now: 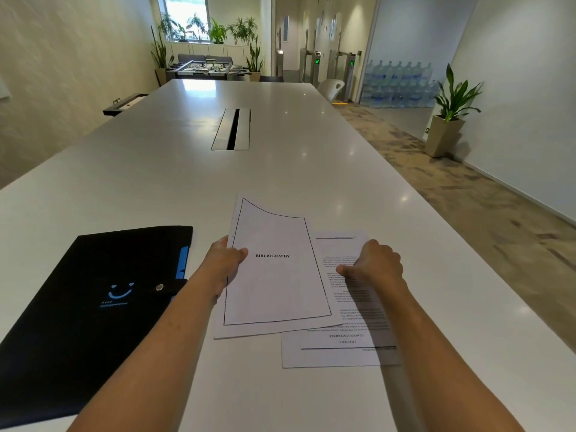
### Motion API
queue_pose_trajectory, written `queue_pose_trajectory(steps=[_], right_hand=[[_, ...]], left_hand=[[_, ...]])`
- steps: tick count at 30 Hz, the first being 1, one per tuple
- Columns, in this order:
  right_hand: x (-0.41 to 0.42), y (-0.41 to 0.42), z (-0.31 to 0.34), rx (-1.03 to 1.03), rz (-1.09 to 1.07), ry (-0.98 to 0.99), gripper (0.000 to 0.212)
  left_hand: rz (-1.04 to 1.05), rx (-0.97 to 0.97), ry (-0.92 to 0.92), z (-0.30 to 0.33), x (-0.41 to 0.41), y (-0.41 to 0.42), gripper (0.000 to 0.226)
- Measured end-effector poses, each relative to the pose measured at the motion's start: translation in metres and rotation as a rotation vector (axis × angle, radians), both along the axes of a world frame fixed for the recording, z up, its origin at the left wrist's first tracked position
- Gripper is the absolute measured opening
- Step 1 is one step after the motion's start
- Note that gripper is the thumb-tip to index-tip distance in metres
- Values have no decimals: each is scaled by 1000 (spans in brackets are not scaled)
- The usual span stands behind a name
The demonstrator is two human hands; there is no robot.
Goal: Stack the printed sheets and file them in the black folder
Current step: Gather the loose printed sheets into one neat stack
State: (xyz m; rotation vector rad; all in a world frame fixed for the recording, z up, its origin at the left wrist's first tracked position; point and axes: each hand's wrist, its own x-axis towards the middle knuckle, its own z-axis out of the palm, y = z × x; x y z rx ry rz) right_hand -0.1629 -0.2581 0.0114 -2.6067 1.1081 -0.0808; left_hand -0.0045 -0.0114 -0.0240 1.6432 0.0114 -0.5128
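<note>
A printed sheet headed BIBLIOGRAPHY [274,288] is raised a little off the white table [187,182], and my left hand [223,263] grips its left edge. Under it to the right lies a second sheet full of text [349,344], printed side up and turned away from me. My right hand [375,265] rests on that sheet with fingers curled and thumb pressed to the paper. The black folder [90,307] lies shut at the left, snap fastened, with a blue smile logo on its cover.
A metal cable hatch [232,129] sits in the table's middle, farther off. The table's right edge runs close to the sheets. A potted plant [448,120] stands on the floor at the right.
</note>
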Motion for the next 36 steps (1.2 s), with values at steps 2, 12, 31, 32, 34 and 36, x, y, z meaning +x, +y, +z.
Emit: queue_pose_trajectory(steps=[2,12,31,32,34,36], right_hand=[[1,0,1,24,-17,-6,73],[1,-1,1,287,-40,-105,75],[21,9,27,873,174,-930,20],[23,11,28,900,190,-964,16],[25,13,32,920,227,-1007,10],[27,16,35,915,260,-1038,11]], left_hand=[[-3,-6,-11,0,-1,0,54],[-16,-42,-17,-2,1,1,54],[-125,-360,-166,41,-7,-1,26],[-110,-370,-194,44,-7,-3,22],[-87,-372,-254,49,-6,-4,27],[-89,-373,-296,52,-6,-3,35]])
